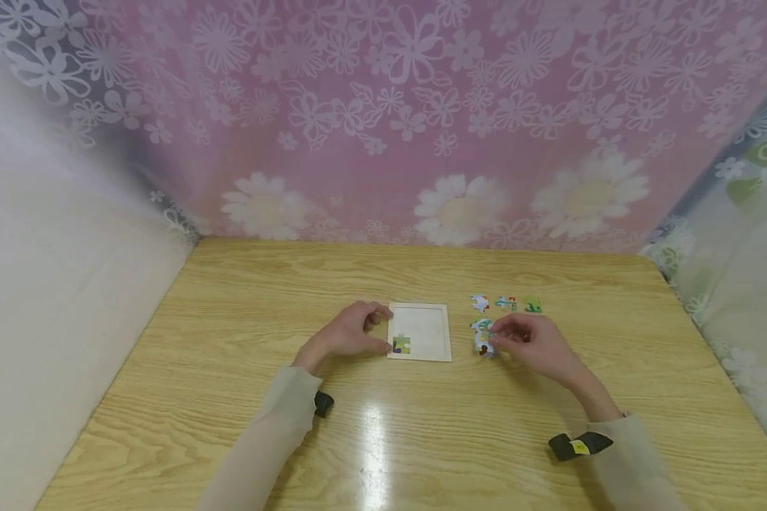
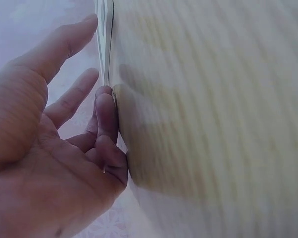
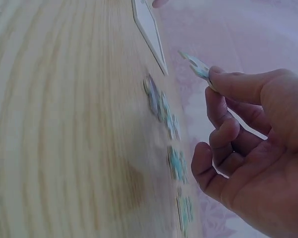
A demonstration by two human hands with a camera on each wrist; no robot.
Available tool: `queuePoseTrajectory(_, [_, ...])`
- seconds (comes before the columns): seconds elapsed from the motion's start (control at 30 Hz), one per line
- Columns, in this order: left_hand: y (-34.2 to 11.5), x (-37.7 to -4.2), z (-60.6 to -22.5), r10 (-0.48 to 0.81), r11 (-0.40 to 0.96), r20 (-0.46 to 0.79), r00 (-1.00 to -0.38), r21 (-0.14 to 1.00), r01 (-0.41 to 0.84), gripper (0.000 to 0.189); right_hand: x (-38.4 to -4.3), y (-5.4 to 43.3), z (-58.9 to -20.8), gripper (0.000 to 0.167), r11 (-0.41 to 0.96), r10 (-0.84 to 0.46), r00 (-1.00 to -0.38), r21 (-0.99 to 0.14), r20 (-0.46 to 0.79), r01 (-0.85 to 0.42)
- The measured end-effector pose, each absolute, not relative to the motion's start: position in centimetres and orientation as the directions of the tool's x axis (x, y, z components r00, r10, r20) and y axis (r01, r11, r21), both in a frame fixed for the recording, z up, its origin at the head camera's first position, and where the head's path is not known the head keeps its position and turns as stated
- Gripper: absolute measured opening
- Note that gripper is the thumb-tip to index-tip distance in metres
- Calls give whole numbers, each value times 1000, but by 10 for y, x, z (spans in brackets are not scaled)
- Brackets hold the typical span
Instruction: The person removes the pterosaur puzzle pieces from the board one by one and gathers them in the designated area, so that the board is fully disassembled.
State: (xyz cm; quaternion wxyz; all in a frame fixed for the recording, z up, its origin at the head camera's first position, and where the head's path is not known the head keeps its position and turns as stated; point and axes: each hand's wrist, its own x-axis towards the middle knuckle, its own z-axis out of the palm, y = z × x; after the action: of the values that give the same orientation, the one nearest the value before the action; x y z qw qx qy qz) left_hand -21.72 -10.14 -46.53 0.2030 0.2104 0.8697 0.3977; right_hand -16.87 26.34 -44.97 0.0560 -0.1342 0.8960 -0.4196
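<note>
My right hand [image 1: 537,344] pinches a jigsaw puzzle piece [image 3: 197,67] between thumb and index finger, raised off the table in the right wrist view. Its other fingers curl loosely below. Under that hand lies a loose piece with a dark brown patch [image 1: 483,348]. To the left is a shallow square puzzle tray [image 1: 449,333] with a pale rim. One green puzzle piece [image 1: 402,345] sits in its near left corner. My left hand [image 1: 351,330] is at the tray's left edge, thumb near the lower corner and fingertips near the upper one, relaxed and spread apart.
Behind the right hand, a row holds a white piece [image 1: 480,303], a blue and red piece [image 1: 506,303] and a green piece [image 1: 533,304]. All lie on a wood-grain table [image 1: 460,440]. A pink flowered curtain [image 1: 358,128] hangs behind it.
</note>
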Motion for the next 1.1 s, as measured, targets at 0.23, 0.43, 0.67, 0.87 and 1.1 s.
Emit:
queuePoseTrajectory(0.23, [-101,-216,-466,525,591,-210,-825,787,176,60,-163,286,-450,17,650,-277,-960,-742,-28,-166])
queuePoseTrajectory(0.43, [-98,-214,-464,495,614,-231,-837,775,149,59,-161,296,-450,17,689,-273,-961,-707,-50,-159])
queuePoseTrajectory(0.67, [-98,-214,-465,489,618,-239,-839,774,139,59,-162,305,-454,18,735,-258,-964,-662,-70,-148])
queuePoseTrajectory(0.87, [-97,-215,-466,484,623,-246,-840,771,133,59,-165,309,-457,17,762,-249,-966,-630,-68,-152])
queuePoseTrajectory(1.1, [-98,-216,-465,484,623,-255,-837,772,125,61,-167,310,-460,18,773,-253,-966,-612,-56,-167])
